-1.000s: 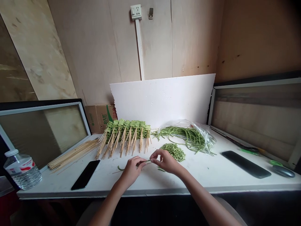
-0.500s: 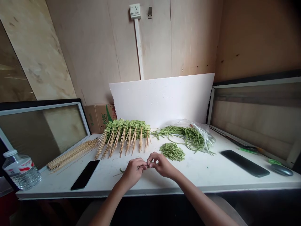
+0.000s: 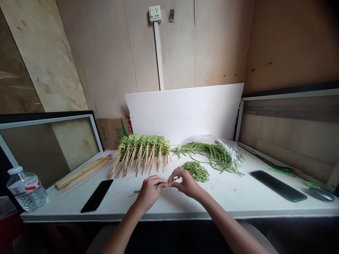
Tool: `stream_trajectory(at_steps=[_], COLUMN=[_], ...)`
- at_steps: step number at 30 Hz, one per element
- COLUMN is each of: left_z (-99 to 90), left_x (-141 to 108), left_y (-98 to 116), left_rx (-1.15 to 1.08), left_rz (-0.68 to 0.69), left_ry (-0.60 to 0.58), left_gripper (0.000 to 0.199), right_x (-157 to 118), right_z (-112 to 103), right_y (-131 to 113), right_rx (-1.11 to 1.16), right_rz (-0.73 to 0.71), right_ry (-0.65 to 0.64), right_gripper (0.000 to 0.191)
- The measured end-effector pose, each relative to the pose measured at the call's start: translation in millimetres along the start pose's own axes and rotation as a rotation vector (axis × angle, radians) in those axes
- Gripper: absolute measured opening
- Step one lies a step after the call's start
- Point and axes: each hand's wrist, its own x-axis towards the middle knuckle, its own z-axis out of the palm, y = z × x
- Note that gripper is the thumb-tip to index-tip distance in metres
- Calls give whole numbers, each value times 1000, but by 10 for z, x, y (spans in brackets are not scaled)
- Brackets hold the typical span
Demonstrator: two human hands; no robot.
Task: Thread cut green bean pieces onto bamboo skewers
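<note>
Above the front middle of the white table, my left hand (image 3: 151, 190) is closed on a thin green bean piece. My right hand (image 3: 183, 182) pinches a green bean piece at its fingertips, close to the left fingertips. Whether both hold the same piece is hard to tell. Just behind my right hand lies a pile of short cut beans (image 3: 197, 171). Long green beans (image 3: 214, 153) rest partly in a clear plastic bag (image 3: 230, 149). At the back left, skewered bean pieces (image 3: 144, 144) are stacked with their sticks facing me.
Bare skewers (image 3: 82, 173) lie left, near a black phone (image 3: 97, 196) and a water bottle (image 3: 27, 189). On the right are a dark flat object (image 3: 278, 185) and a grey mouse (image 3: 321, 194). A white board (image 3: 182, 114) stands behind, a carton (image 3: 112, 133) beside it.
My fingertips have drawn slightly apart, and more of the green bean shows between and above them. The whole view has shifted a little.
</note>
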Motion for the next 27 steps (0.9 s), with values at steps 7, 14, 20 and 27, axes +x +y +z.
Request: stream_trajectory(at_steps=[7, 14, 20, 27], left_z=[3, -25, 6, 7], left_x=[-1, 18, 27, 10], left_y=[18, 95, 167, 19], left_rx=[8, -165, -254, -204], left_rz=[-35, -64, -120, -240], left_ry=[15, -33, -51, -71], left_gripper=[10, 20, 20, 40], right_x=[-8, -52, 13, 24], right_z=[34, 208, 153, -242], right_y=[-122, -69, -64, 210], right_rx=[-99, 202, 429, -311], right_rz=[-76, -30, 51, 167], right_ry=[37, 71, 87, 145], right_gripper=[8, 4, 26, 35])
